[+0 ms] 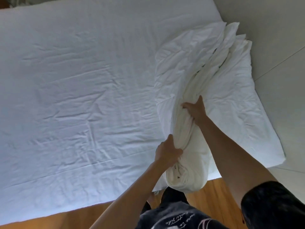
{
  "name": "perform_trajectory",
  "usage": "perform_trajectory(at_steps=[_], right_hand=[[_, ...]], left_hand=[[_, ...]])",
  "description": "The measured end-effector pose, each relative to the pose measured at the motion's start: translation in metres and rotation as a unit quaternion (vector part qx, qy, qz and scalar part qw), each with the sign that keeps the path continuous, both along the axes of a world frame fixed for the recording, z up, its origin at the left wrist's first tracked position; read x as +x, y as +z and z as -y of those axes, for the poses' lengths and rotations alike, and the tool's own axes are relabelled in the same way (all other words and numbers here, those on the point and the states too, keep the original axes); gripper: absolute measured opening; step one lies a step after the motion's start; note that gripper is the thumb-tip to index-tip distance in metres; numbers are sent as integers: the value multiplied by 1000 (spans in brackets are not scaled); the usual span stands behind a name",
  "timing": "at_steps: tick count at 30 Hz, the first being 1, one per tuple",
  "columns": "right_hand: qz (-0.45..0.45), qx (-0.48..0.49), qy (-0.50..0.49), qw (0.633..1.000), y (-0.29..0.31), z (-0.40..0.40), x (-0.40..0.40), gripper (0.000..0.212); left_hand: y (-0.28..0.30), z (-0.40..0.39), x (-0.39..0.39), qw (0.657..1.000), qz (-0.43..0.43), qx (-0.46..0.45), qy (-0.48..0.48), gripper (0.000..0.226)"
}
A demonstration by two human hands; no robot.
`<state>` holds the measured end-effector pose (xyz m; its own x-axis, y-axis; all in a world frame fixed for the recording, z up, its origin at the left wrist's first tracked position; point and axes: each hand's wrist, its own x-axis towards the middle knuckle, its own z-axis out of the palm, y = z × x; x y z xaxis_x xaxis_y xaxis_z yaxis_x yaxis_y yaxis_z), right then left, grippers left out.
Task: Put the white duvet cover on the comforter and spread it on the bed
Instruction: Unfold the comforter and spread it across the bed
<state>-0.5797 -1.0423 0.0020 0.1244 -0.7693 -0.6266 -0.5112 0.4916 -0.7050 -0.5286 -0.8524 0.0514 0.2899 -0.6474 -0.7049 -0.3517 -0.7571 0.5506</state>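
Nearest the viewer, a dark printed shirt (178, 217) and a strip of wooden floor (212, 192) lie below both forearms. Just beyond, the left hand (167, 150) grips the near end of a rolled bundle, fingers curled into the cloth. The right hand (194, 109), a little farther along the same roll, pinches a fold on its upper side. The bundle is the cream comforter (184, 176) gathered into a thick roll, its near end hanging off the foot of the bed (66, 80). The white duvet cover (231, 90) lies under and to the right of the roll, spreading beyond the right hand toward the far right corner of the mattress, where loose pleats fan out.

Step in hand, as judged: feeding or rolling the comforter into the cover; the cover does not yet enclose it, and spreading has not begun. Whether any part of the roll already sits inside the cover's opening cannot be told, for both cloths are pale and bunched together. The next move calls for finding the cover's opening and keeping corners matched while the roll is worked inside.

To the left of both hands the sheeted mattress stretches away, wrinkled. Right of the cover lies pale tiled floor (280, 47).
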Motion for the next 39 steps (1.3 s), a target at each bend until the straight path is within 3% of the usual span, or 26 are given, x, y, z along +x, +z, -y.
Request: perform_trajectory(at_steps=[3, 9, 12, 15, 17, 19, 22, 25, 28, 31, 35, 39], right_hand=[[23, -3, -8, 1000, -5, 6, 7, 117], [31, -21, 2, 999, 9, -12, 47, 104], [43, -42, 46, 997, 15, -42, 99, 81], [4, -68, 133, 989, 7, -90, 169, 90], [-58, -66, 208, 974, -5, -136, 214, 87], [-125, -40, 312, 941, -26, -195, 258, 70], [-121, 86, 437, 887, -58, -293, 314, 59], [-99, 145, 469, 866, -71, -371, 340, 58], [-112, 133, 453, 874, -69, -390, 334, 54], [-126, 113, 356, 919, -69, -357, 309, 49], [-151, 61, 225, 961, -72, -297, 259, 43], [-147, 31, 105, 983, -88, -245, 210, 50]], left_hand=[[1, 4, 4, 999, -25, -8, 32, 37], [7, -18, 47, 996, -66, -16, 50, 45], [6, -48, 83, 990, -97, -20, 101, 53], [-6, -99, 128, 975, -140, -20, 172, 50], [-26, -147, 159, 962, -172, 4, 212, 40], [-47, -198, 189, 953, -202, 64, 214, 31], [-76, -261, 228, 935, -242, 167, 197, 19], [-99, -294, 271, 962, -150, 167, 157, 35], [-105, -302, 312, 983, -59, 156, 75, 43], [-109, -295, 341, 985, 1, 165, 40, 43], [-112, -265, 346, 988, 43, 142, 43, 39], [-123, -215, 326, 990, 71, 118, 13, 39]])
